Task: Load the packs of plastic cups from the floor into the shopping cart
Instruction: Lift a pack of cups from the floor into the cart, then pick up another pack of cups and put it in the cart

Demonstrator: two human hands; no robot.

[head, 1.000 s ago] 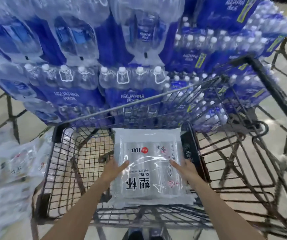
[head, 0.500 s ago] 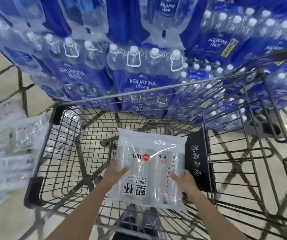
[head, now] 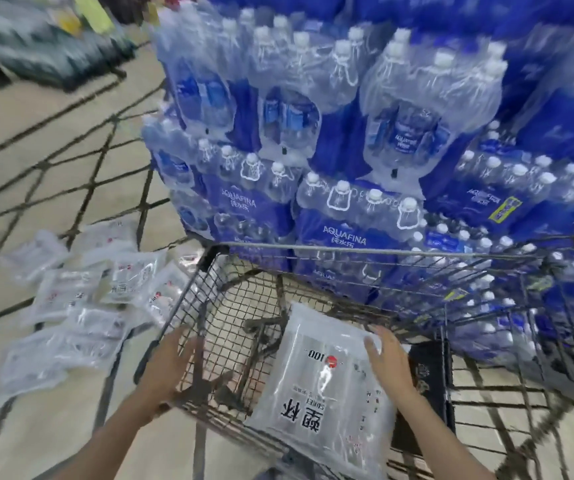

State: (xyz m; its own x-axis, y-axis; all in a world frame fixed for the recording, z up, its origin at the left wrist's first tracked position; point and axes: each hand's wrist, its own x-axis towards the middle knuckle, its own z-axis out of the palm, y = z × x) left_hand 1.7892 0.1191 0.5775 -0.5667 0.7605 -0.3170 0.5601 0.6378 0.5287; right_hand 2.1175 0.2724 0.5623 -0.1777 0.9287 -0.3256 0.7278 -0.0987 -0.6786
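Where the head view looks down into the shopping cart (head: pixel 375 247), one pack of plastic cups (head: pixel 327 386) lies tilted inside the basket, its near edge overlapping the cart's near rim and its printed face upward. The right hand (head: pixel 387 362) rests on the pack's right edge with fingers straight and spread, pressing rather than gripping. The left hand (head: pixel 171 365) is off the pack, well apart from the right hand, at the cart's left wall with fingers extended and relaxed, holding nothing; whether it touches the wire cannot be determined because of motion blur.

A black panel (head: pixel 427 382) with white symbols stands just right of the pack, against the basket's wire divider.

On the floor (head: pixel 53 140) left of the cart, the remaining packs of cups (head: pixel 88 299) lie scattered in an overlapping group, close to the cart's left wall. Directly beyond the cart's far rim, shrink-wrapped cases of bottled water (head: pixel 344 209) with blue labels are stacked high. Dark lines form a grid pattern across the beige floor.
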